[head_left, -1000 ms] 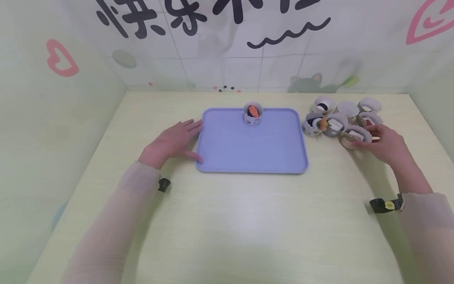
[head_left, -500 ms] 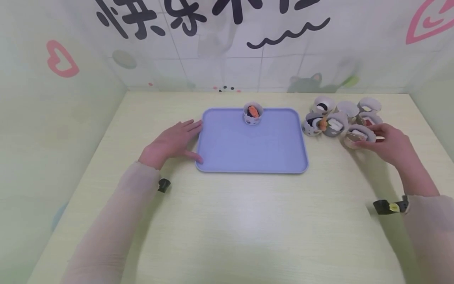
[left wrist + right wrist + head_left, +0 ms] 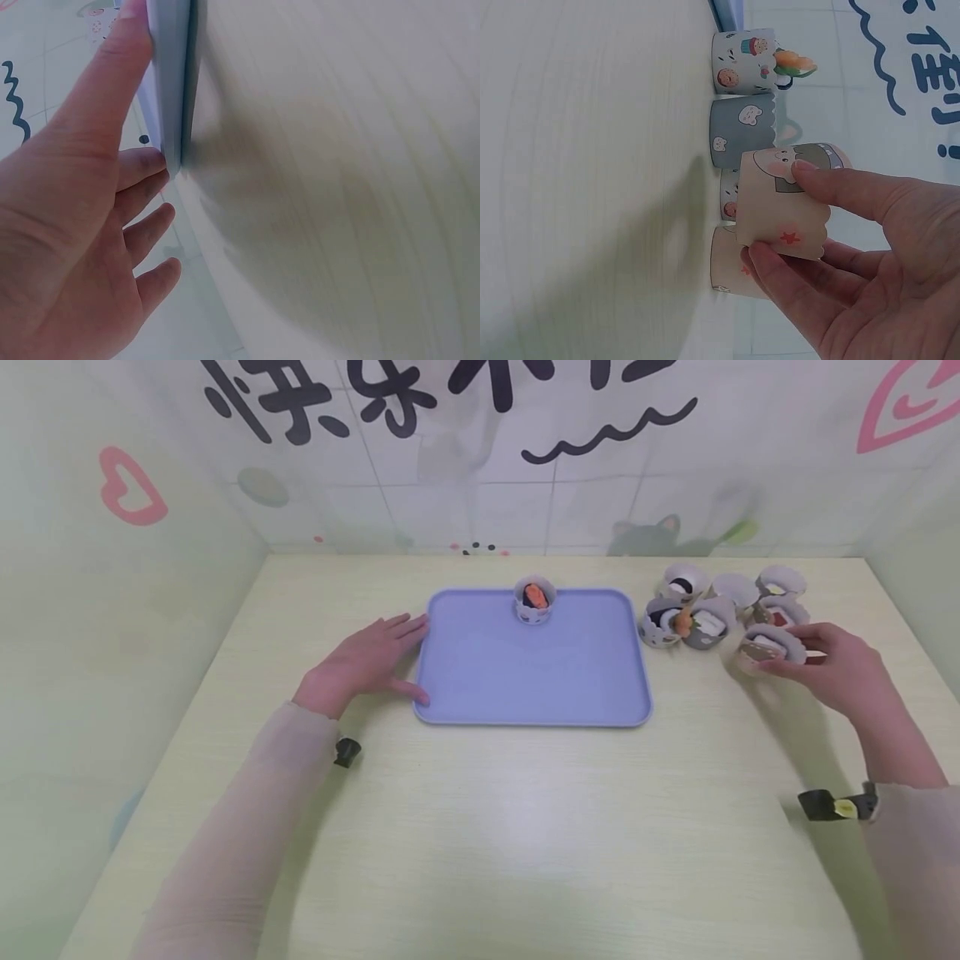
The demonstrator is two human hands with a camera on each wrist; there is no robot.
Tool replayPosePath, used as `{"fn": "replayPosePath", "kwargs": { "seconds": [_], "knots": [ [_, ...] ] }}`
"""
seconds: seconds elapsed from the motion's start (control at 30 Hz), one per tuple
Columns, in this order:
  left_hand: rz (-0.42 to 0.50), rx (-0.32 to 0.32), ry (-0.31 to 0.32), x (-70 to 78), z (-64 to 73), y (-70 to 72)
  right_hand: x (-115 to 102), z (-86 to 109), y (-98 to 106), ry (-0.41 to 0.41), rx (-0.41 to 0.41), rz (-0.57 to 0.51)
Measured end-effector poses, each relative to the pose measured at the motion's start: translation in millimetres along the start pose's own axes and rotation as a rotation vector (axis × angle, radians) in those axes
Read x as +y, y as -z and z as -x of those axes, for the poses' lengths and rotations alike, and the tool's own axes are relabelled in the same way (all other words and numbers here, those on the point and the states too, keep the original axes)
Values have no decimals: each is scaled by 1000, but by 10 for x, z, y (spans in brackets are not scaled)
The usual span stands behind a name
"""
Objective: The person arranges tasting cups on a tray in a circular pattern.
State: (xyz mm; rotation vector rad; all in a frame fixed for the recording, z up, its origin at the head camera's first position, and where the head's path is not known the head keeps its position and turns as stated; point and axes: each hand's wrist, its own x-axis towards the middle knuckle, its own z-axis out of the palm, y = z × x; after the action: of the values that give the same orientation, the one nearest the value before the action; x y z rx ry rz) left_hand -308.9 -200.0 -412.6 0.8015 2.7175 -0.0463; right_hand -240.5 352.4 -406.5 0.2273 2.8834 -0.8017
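Observation:
My right hand pinches a beige paper baking cup between thumb and fingers, with a brown and white piece inside. In the right wrist view this cup hangs a little off the table, its side printed with a cartoon face and a red star. At the left end of the lavender tray, my left hand rests with fingers extended against the rim and thumb near the front corner. One cup with an orange and black sushi-like piece stands at the tray's back edge.
Several more paper cups stand grouped to the right of the tray, among them a grey cup and a patterned cup with an orange flower-like piece. A printed wall borders the table at the back.
My right hand has drawn the held cup slightly rightward, away from the grouped cups. My left hand and the tray have stayed put.

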Motion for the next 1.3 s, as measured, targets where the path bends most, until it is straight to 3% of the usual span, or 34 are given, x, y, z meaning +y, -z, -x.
{"fn": "replayPosePath", "kwargs": {
  "seconds": [0.63,1.3],
  "knots": [
    [8,2,6,-3,-2,-15,48,136,26,40,43,23],
    [2,10,-1,-1,-4,-21,-70,348,49,81,52,-14]
  ]
}}
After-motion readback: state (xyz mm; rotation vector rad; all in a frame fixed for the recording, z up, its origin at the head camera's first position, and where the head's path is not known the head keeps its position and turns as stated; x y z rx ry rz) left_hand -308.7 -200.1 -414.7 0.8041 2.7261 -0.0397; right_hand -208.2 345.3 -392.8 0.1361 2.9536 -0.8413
